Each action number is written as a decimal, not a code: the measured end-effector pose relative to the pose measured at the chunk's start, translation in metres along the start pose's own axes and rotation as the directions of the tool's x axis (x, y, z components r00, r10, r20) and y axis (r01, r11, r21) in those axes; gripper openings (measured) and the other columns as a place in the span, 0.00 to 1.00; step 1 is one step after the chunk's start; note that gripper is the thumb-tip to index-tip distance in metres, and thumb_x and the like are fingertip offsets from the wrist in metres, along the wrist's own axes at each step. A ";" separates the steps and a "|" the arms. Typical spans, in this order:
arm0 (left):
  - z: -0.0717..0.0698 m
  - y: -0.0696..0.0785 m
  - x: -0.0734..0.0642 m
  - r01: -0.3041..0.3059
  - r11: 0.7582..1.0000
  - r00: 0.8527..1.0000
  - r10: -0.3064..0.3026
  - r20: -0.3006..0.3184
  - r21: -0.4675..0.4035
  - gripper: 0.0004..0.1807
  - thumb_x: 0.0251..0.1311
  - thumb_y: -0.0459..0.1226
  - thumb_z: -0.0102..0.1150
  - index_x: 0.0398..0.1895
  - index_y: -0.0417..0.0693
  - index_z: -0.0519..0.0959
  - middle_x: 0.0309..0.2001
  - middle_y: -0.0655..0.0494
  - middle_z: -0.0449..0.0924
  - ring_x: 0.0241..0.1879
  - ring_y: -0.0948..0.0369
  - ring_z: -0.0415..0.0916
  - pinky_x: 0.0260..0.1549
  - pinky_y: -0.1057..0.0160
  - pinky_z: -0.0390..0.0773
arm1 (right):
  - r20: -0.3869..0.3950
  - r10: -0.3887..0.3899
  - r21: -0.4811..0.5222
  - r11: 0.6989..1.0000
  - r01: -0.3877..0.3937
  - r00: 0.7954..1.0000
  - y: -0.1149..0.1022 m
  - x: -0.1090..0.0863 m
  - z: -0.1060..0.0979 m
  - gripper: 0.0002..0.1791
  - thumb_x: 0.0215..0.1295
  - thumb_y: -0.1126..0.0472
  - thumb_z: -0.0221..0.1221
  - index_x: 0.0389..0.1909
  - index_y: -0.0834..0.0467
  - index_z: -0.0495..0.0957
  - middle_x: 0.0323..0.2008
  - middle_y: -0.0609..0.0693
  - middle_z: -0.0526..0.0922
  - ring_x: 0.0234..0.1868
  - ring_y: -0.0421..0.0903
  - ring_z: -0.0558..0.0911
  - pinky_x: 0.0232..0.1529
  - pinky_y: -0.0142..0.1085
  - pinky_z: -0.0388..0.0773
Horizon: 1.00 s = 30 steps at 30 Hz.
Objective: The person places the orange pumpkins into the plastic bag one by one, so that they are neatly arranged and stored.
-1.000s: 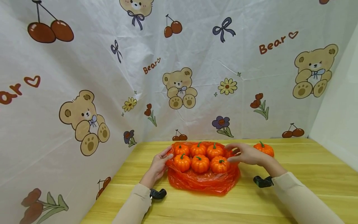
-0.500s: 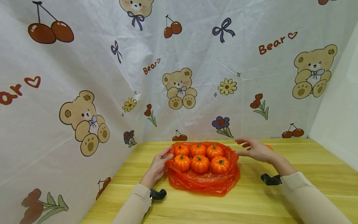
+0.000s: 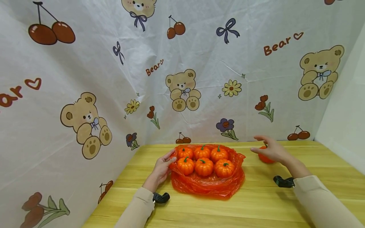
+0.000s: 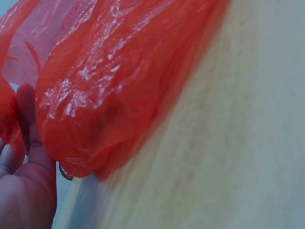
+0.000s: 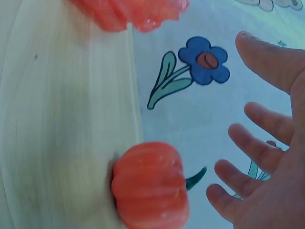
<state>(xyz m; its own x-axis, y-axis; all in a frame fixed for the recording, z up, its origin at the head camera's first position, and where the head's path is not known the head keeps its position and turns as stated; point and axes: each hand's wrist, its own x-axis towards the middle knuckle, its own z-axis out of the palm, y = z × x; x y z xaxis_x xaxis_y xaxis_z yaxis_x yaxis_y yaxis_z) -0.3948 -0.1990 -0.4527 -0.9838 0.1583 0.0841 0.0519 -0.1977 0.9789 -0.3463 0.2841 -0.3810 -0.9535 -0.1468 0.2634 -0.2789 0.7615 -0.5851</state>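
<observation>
A thin red plastic bag (image 3: 203,188) sits spread wide on the wooden table, several small orange pumpkins (image 3: 204,167) with green stems grouped in its mouth. My left hand (image 3: 162,167) grips the bag's left rim, thumb inside and fingers outside; the left wrist view shows the red film (image 4: 95,95) around these fingers. Right of the bag, my right hand (image 3: 272,149) hovers with nothing in it, fingers spread, partly hiding a lone pumpkin (image 3: 265,158). In the right wrist view that pumpkin (image 5: 152,186) rests on the table beside the fingertips.
The wooden table (image 3: 194,213) ends at a white cloth backdrop (image 3: 205,57) printed with bears, cherries and flowers. A white wall (image 3: 345,126) stands on the right. Black wrist devices (image 3: 161,198) hang below both forearms.
My right hand has moved away from the bag's right side to the right, over to the lone pumpkin. The left hand and the bagged pumpkins stay where they were.
</observation>
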 end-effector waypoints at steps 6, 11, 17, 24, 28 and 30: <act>0.000 -0.001 0.000 0.003 1.000 1.000 -0.003 0.000 0.001 0.29 0.73 0.32 0.58 0.76 0.52 0.69 0.74 0.40 0.68 0.55 0.57 0.83 0.49 0.58 0.87 | -0.026 0.040 -0.012 0.999 -0.041 0.999 0.015 -0.002 -0.004 0.50 0.68 0.39 0.65 0.76 0.68 0.57 0.73 0.75 0.61 0.69 0.79 0.62 0.63 0.74 0.65; 0.000 -0.001 0.000 0.005 1.000 1.000 -0.005 0.005 0.005 0.29 0.73 0.33 0.58 0.77 0.51 0.69 0.74 0.40 0.68 0.57 0.55 0.82 0.50 0.58 0.86 | -0.034 0.051 -0.028 0.998 -0.052 0.998 0.027 -0.006 -0.003 0.52 0.67 0.41 0.66 0.75 0.73 0.56 0.71 0.78 0.62 0.66 0.78 0.66 0.63 0.72 0.68; 0.000 0.000 0.000 0.003 1.000 1.000 -0.003 0.008 0.003 0.30 0.73 0.33 0.59 0.76 0.53 0.69 0.75 0.42 0.68 0.56 0.57 0.82 0.50 0.58 0.87 | -0.012 0.102 -0.013 0.995 -0.103 0.995 0.040 -0.008 -0.003 0.51 0.70 0.42 0.64 0.74 0.75 0.55 0.68 0.83 0.60 0.65 0.80 0.65 0.62 0.73 0.67; 0.000 0.000 0.000 0.002 1.000 1.000 -0.002 0.012 0.008 0.30 0.73 0.33 0.59 0.76 0.52 0.69 0.75 0.41 0.67 0.58 0.55 0.81 0.51 0.57 0.86 | -0.008 0.121 -0.021 0.992 -0.121 0.993 0.057 -0.008 0.002 0.52 0.69 0.41 0.64 0.73 0.77 0.54 0.68 0.83 0.60 0.65 0.80 0.65 0.64 0.73 0.64; 0.000 0.000 0.000 0.006 1.000 1.000 -0.006 0.009 0.010 0.29 0.73 0.33 0.58 0.76 0.52 0.69 0.75 0.41 0.68 0.60 0.54 0.80 0.52 0.57 0.86 | -0.007 0.136 -0.018 0.990 -0.136 0.991 0.065 -0.009 0.005 0.53 0.67 0.41 0.65 0.72 0.78 0.54 0.67 0.84 0.61 0.62 0.78 0.67 0.64 0.72 0.65; 0.001 0.001 0.000 0.008 1.000 1.000 -0.008 0.005 0.008 0.29 0.74 0.33 0.58 0.76 0.53 0.69 0.75 0.42 0.68 0.60 0.54 0.80 0.52 0.57 0.86 | -0.004 0.146 -0.016 0.989 -0.146 0.989 0.068 -0.009 0.007 0.53 0.66 0.41 0.66 0.72 0.77 0.54 0.66 0.84 0.62 0.61 0.77 0.69 0.64 0.71 0.66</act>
<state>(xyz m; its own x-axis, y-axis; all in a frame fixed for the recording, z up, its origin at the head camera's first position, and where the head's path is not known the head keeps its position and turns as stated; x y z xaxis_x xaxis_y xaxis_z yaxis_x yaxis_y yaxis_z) -0.3947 -0.1983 -0.4518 -0.9833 0.1650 0.0770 0.0451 -0.1889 0.9810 -0.3575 0.3333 -0.4284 -0.9834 -0.0318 0.1785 -0.1351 0.7850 -0.6046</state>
